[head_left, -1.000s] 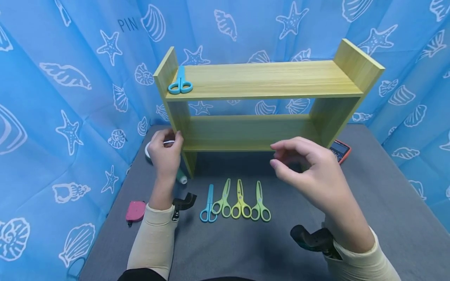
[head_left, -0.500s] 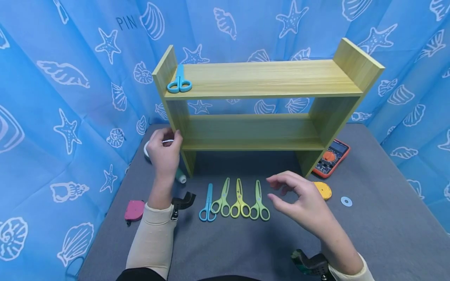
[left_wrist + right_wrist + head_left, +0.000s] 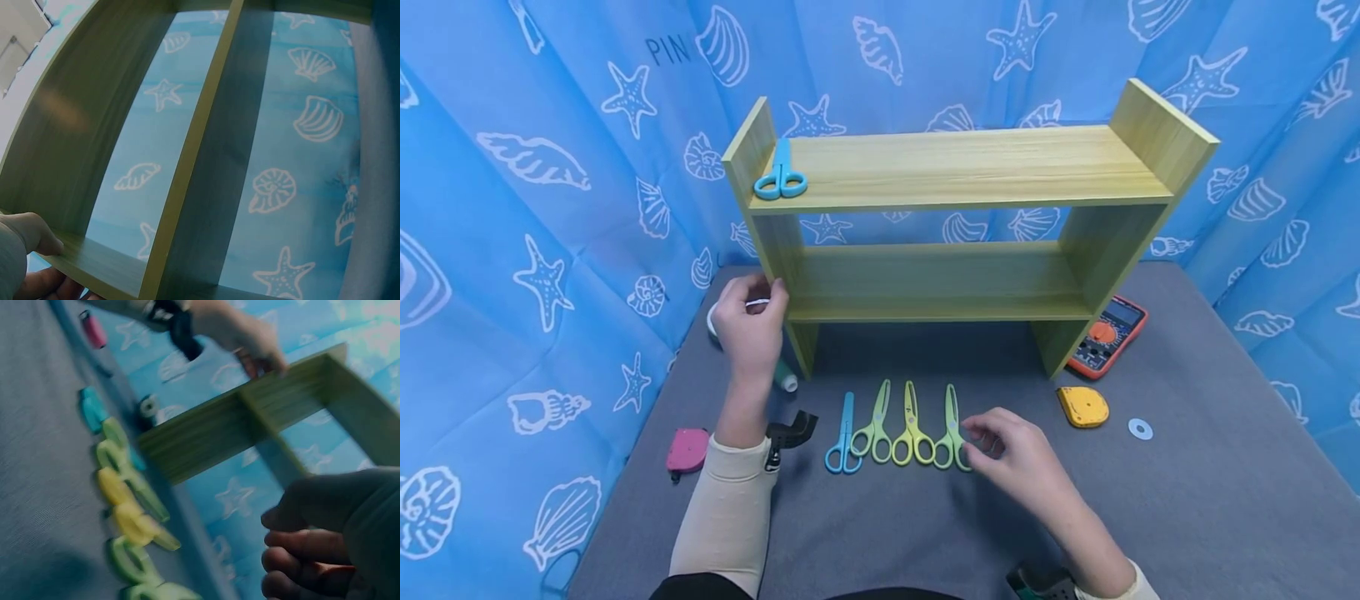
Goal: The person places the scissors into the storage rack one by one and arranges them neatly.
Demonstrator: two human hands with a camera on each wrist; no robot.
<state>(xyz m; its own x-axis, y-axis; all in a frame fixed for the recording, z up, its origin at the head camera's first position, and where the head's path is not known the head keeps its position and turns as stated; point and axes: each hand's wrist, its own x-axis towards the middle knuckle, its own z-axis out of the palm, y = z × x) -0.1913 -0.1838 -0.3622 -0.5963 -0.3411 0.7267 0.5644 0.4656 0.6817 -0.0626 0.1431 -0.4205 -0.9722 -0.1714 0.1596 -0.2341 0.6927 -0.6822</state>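
My left hand [image 3: 758,307] grips the front edge of the left side panel of a wooden two-tier shelf [image 3: 955,167]; its thumb [image 3: 34,234] lies on the panel [image 3: 94,262] in the left wrist view. My right hand [image 3: 983,443] hovers low over the grey table, fingers loosely curled, fingertips at the handle of the rightmost green scissors [image 3: 953,432]. It holds nothing in the right wrist view, where its fingers [image 3: 306,550] are apart from the scissors [image 3: 134,562]. Yellow-green scissors [image 3: 912,433], green scissors [image 3: 874,429] and blue scissors [image 3: 844,437] continue the row to the left. Another blue pair [image 3: 781,175] lies on the top shelf.
A multimeter [image 3: 1108,333], a yellow tape measure [image 3: 1082,407] and a small white ring [image 3: 1139,429] lie right of the shelf. A pink tape measure [image 3: 687,450], a glue bottle [image 3: 787,379] and a white roll [image 3: 715,321] are at the left. Blue curtain surrounds the table.
My right hand has come down from in front of the lower shelf toward me, to the rightmost green scissors. The left hand has stayed on the shelf's side panel.
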